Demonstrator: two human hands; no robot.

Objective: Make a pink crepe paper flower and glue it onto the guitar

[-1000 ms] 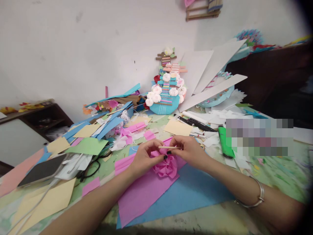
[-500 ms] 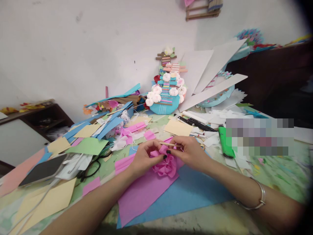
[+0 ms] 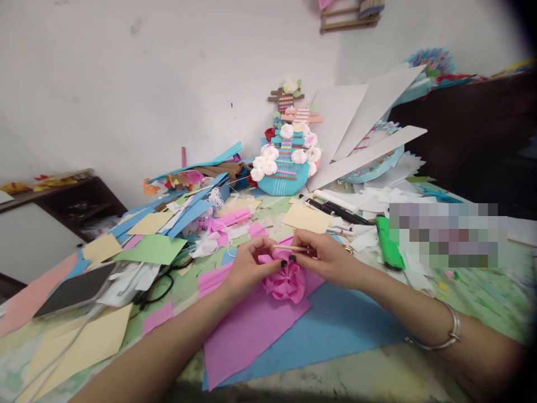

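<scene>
Left hand (image 3: 250,264) pinches the flower (image 3: 286,286); right hand (image 3: 329,260), just beside, grips a stick (image 3: 288,247). Beneath the flower: blue sheet (image 3: 335,327), stained table (image 3: 369,374). Behind it: lute (image 3: 282,183), wall (image 3: 126,73).

Thin pale stick (image 3: 290,248), a second ago low across top of pink paper flower (image 3: 286,284), now farther back, at flower's upper edge. Left hand (image 3: 255,261): thumb tip moved up on petals. Right hand (image 3: 325,258): thumb tip, earlier close under stick, now clearer of it. Thumb tips now nearly level, side by side.
</scene>
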